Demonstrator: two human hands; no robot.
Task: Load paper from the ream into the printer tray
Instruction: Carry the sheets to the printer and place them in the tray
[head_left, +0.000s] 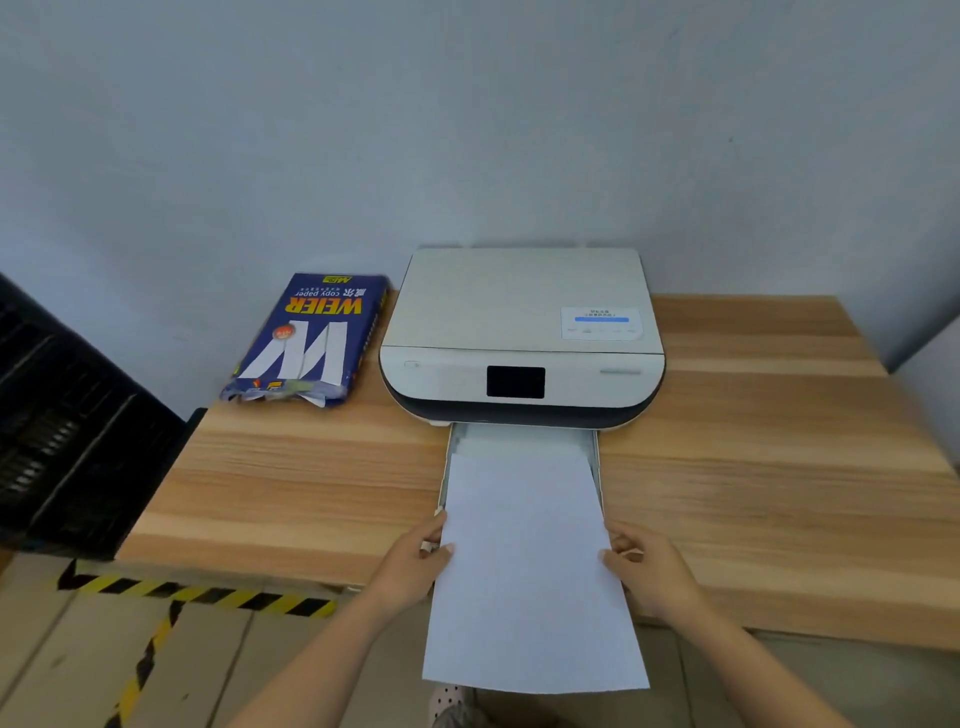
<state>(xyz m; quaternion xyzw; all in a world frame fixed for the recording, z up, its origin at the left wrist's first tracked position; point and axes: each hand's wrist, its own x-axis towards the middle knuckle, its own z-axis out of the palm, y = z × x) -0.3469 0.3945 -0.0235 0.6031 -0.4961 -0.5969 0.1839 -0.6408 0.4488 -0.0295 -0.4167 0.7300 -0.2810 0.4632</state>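
One printer (521, 338), one paper ream (307, 340), one pulled-out tray (445, 467), one held sheaf of paper (530, 571), two hands (415, 566) (652, 569).

My view is evenly lit, soft and fairly bright, no hard glare; faint shadows sit under the printer (522, 338); the wide lens bows the bench (769, 441) edges; the ream (311, 340) looks slightly smeared, detail soft throughout.
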